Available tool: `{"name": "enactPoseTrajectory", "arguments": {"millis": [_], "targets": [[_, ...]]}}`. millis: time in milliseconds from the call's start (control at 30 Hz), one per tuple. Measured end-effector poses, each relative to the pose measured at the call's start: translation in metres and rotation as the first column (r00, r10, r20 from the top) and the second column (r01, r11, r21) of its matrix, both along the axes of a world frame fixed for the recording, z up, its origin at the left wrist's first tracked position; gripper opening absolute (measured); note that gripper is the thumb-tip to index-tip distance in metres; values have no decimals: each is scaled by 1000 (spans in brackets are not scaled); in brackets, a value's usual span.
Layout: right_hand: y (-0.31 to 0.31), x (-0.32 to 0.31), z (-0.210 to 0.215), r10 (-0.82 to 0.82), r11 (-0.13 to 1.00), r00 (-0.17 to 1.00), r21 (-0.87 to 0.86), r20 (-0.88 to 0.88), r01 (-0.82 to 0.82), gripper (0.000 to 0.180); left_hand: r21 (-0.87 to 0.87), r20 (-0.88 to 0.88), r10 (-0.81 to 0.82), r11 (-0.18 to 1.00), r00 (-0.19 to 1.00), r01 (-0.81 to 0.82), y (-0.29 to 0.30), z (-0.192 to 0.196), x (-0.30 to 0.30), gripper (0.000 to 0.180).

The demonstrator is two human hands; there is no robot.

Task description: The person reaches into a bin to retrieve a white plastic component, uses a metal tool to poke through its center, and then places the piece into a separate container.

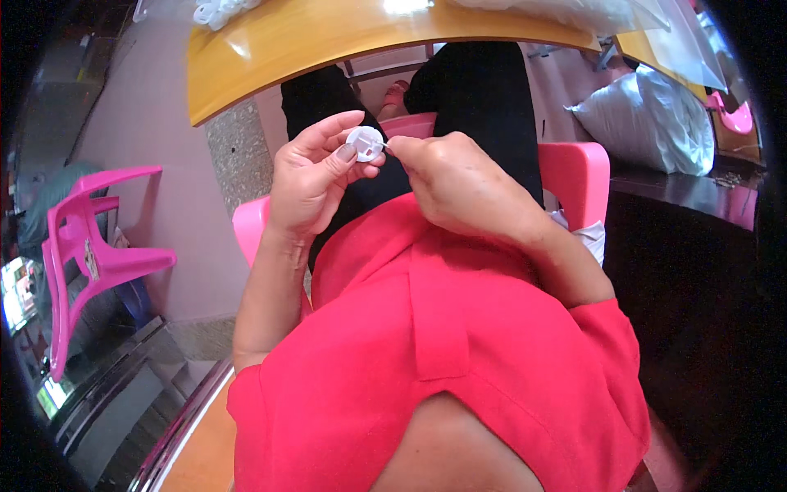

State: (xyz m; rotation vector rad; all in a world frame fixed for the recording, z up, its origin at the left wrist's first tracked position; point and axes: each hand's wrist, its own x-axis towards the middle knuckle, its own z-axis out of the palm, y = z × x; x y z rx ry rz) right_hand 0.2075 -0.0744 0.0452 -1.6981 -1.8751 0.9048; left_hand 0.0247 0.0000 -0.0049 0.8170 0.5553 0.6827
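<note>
- Two hands of mine were at work close together, raised over my lap, below the near edge of the yellow table.
- My left hand had a white round piece pinched between thumb and fingers, its recessed face turned up toward me.
- My right hand was nearly closed, thumb and forefinger gripping a thin pale piece whose end met the round piece's right edge; I could not tell whether it was going into it or only touching.
- The round piece was in the air above my black trousers, well apart from the tabletop.
- I wore a red top and sat between the pink armrests of a chair.
- On the table's far left lay a small heap of white pieces, with clear plastic toward the right.
- A stuffed whitish sack stood beyond the table's right end.
- To my left was a bright pink chair, near the wall.
</note>
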Motion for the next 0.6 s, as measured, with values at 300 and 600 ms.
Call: {"name": "enactPoseTrajectory", "arguments": {"millis": [300,600], "targets": [[-2,-10,-2,-93,996,955,-21,-280,90,19,7,39,79,997,996,-80,-3,5,-2,36],[2,-14,-5,-128,988,914,-135,-386,81,23,131,7,89,987,996,-89,-3,-5,-4,32]]}}
